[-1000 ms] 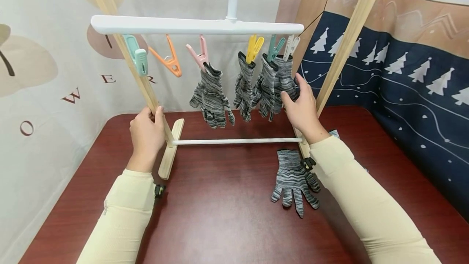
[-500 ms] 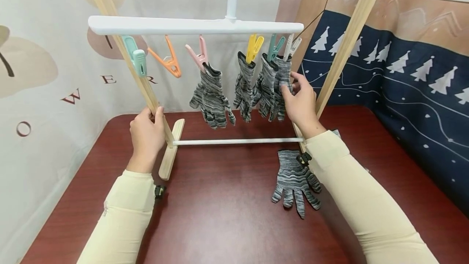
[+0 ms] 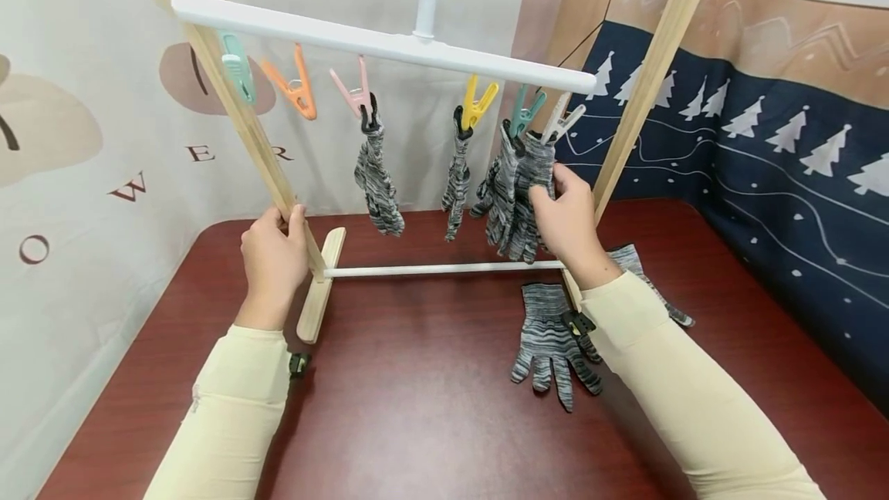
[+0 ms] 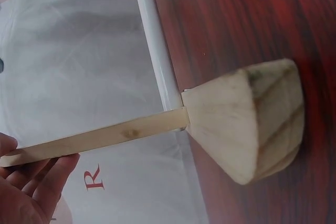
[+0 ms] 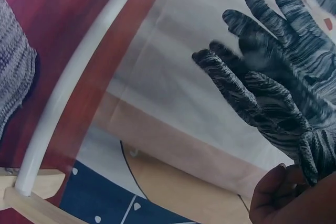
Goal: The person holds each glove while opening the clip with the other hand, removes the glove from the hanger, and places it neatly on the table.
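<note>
My left hand [image 3: 274, 272] grips the left wooden post [image 3: 264, 153] of a stand. With thumb and fingers, my right hand [image 3: 571, 226] pinches the rightmost grey-black knit glove [image 3: 536, 164], which hangs from a white clothespin [image 3: 559, 122]. The white hanger bar [image 3: 389, 43] tilts down to the right. Gloves also hang from a teal clothespin [image 3: 525, 110], a yellow clothespin [image 3: 478, 103] and a pink clothespin [image 3: 357, 95]. An orange clothespin [image 3: 295, 83] and a mint clothespin [image 3: 238, 68] hold nothing. In the right wrist view, hanging gloves [image 5: 278, 98] partly hide the fingers.
One glove [image 3: 547, 330] lies flat on the red-brown table [image 3: 417, 423]; another glove [image 3: 628, 259] is partly hidden behind my right forearm. A white rod [image 3: 444, 270] joins the stand's feet. The right post [image 3: 649, 83] rises just beyond my right hand.
My right hand has closed on the rightmost glove and moved slightly down. The hanger has gone from nearly level to tilted, right end lower, and its gloves have turned. My left hand stays on the post.
</note>
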Demonstrator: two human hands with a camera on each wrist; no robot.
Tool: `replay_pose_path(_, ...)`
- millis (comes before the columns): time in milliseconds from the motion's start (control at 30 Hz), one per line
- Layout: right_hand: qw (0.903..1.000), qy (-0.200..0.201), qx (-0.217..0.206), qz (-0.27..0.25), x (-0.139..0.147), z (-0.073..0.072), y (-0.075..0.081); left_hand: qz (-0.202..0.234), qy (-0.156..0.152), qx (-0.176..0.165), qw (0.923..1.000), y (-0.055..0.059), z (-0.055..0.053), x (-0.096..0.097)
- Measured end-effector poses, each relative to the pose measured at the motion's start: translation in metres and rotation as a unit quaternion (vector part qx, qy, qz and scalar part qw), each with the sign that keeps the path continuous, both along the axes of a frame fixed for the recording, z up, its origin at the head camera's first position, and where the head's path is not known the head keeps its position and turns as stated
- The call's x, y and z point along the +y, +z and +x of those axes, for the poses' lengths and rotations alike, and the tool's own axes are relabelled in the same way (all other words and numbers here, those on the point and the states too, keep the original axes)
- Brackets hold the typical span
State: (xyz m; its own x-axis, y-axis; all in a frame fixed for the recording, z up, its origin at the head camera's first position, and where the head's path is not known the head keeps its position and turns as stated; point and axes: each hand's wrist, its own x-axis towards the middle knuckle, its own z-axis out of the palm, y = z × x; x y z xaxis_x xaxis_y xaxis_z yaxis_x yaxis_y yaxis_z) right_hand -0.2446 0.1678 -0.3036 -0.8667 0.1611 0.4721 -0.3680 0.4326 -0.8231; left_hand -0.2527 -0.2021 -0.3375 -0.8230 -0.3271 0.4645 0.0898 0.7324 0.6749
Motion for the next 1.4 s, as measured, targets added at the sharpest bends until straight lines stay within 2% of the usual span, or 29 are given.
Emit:
replay_pose_path(300, 0.9996, -0.004, 0.02, -0.021, -0.001, 0.024, -0.007, -0.001, 0.0, -0.005, 1.0, -0.001, 0.0, 0.0)
replay_pose_path(567, 0.9975, -0.031, 0.034, -0.055, -0.004, 0.046, -0.014, -0.004, 0.003, -0.005, 1.0, -0.002, -0.001, 0.0)
replay_pose_path(800, 0.996, -0.003, 0.039, -0.08, -0.008, 0.058, -0.018, -0.002, 0.005, 0.005, 1.0, -0.004, -0.001, -0.001)
replay_pose_path(1067, 0.9931, 0.054, 0.032, -0.099, -0.013, 0.071, -0.019, -0.003, 0.004, 0.013, 0.9999, -0.004, -0.001, 0.0)
replay_pose_path(1400, 0.9942, 0.048, 0.015, -0.095, -0.018, 0.078, -0.018, -0.007, 0.005, 0.01, 0.9999, -0.003, 0.0, 0.0)
